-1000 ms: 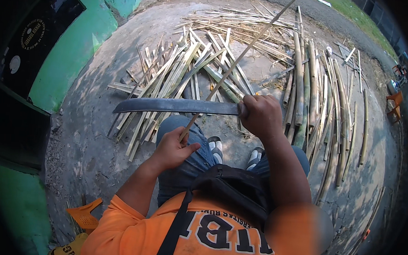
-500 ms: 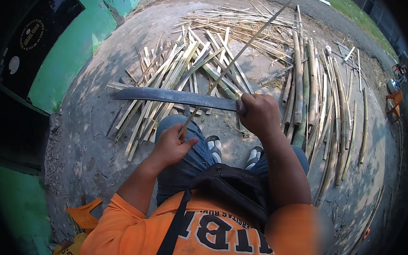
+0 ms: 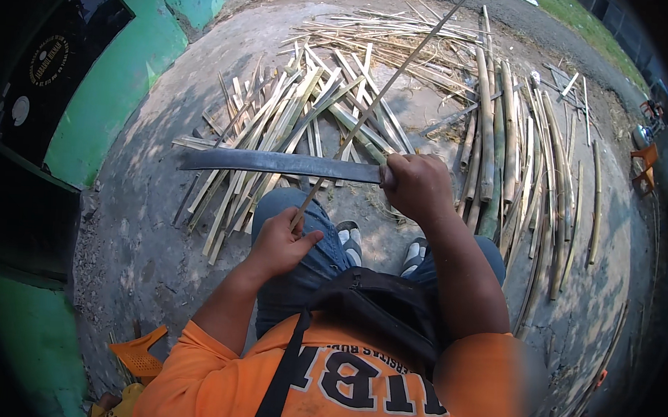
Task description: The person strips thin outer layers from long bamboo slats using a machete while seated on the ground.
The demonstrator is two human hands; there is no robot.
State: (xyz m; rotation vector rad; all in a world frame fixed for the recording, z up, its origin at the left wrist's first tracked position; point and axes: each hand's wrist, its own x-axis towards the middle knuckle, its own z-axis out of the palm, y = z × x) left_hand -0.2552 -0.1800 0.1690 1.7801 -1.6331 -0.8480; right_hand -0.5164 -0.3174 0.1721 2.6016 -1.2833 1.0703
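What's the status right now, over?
Right hand grips machete, blade across thin strip. Left hand pinches strip's near end. Split bamboo piled ahead.

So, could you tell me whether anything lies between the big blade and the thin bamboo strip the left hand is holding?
Nothing visible does. The blade, held in the right hand, crosses the strip directly, just above the left hand. The split bamboo pile lies on the ground beneath.

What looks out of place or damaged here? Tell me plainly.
Nothing stands out. The right hand holds a long blade level across a thin bamboo strip pinched by the left hand; split bamboo lies scattered on the ground.
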